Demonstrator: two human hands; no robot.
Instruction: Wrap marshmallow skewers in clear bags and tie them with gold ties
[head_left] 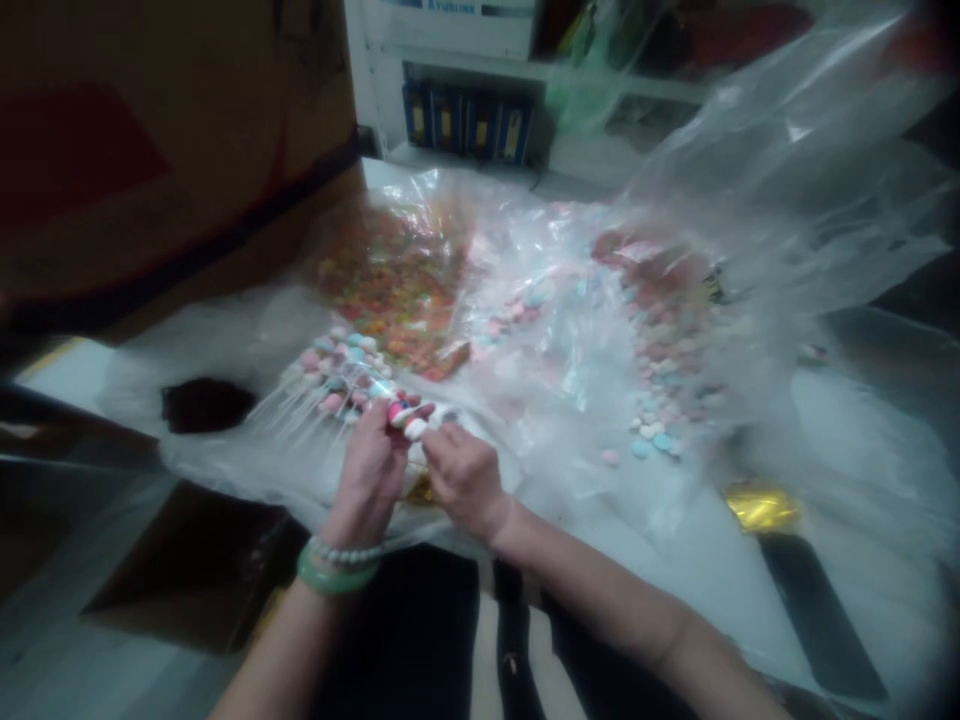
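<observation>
Cardboard box [187, 120]: biggest item, left of the candy bag [405, 285], which serves as landmark. White surface [694, 575] shows bare to the right of and nearer than the candy bag. Loose clear plastic [787, 180] billows right of it. Dark slab [821, 615] lies well apart from it, near right. Stick bunch [330, 380], pastel heads on white sticks, sits just beside its near-left side. Loose pastel sweets [660, 400] spread to its right; gold packet [763, 508] farther out, touching the slab's end.

Both hands meet just nearer than the candy bag. Left hand [371, 450]: grip closed, thumb and fingers pinching the small piece [401, 412], pink and white. Right hand [465, 475]: grip curled shut, fingertips at the piece's white end. Blur hides exact contact and make-up.

Handling, judged: piece very light, probably soft, easily dented, perhaps slick if wrapped. Best held lightly at both ends, between fingertip pads, sparing the middle.
</observation>
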